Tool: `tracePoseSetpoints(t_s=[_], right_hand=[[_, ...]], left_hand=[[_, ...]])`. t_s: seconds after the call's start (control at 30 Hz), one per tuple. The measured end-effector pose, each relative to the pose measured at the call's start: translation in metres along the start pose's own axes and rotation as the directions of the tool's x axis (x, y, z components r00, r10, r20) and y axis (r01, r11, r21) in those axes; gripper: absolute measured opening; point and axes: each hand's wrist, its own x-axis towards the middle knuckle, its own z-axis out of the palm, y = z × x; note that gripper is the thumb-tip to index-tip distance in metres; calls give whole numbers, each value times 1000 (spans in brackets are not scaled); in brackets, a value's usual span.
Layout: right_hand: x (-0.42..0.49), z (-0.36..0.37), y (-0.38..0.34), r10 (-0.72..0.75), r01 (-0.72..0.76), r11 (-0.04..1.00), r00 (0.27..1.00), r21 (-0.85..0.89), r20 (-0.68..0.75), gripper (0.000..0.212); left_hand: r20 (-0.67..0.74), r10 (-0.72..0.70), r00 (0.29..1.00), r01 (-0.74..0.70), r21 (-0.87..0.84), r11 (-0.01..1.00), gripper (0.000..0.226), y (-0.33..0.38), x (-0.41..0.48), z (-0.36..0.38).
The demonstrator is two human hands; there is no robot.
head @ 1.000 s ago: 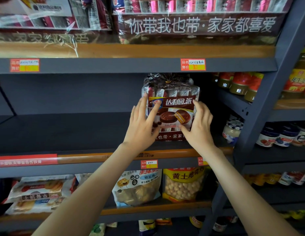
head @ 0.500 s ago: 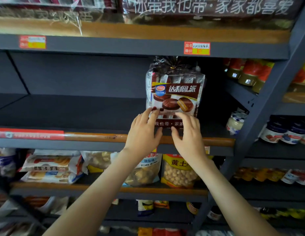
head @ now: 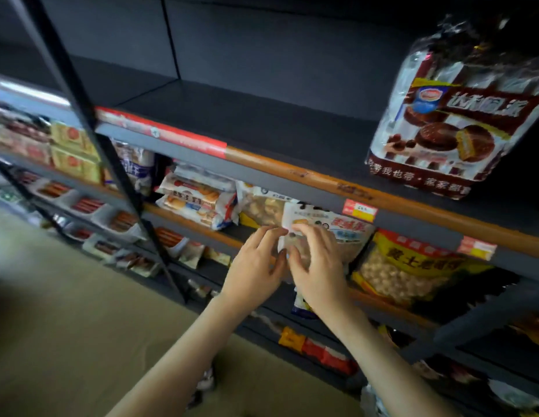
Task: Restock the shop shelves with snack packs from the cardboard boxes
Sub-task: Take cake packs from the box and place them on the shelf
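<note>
i see the chocolate pie pack (head: pixel 451 115) standing upright and alone on the dark shelf (head: pixel 262 127), far right, near its front edge, with neither hand on it. both hands sit one shelf lower, in front of a white snack bag (head: pixel 343 230). the left hand (head: pixel 256 266) has its fingers loosely spread and curled, tips at the bag's left edge. the right hand (head: pixel 319 266) lies against the bag's front, fingers bent. i cannot tell whether either one actually grips it.
</note>
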Motion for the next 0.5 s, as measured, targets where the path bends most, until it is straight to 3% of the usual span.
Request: tracePoseSetpoints(t_s=[0.2,0.5], right_hand=[[-23,75,-13,9,-11,1000,970,9,242,27],[-61,210,-50,233,-213,971,744,-107,627,33]], left_hand=[[126,-308,943,311,1,951,34,-73,-63,-11],[201,-755,624,754,99,650,34,-216,-199,-68]])
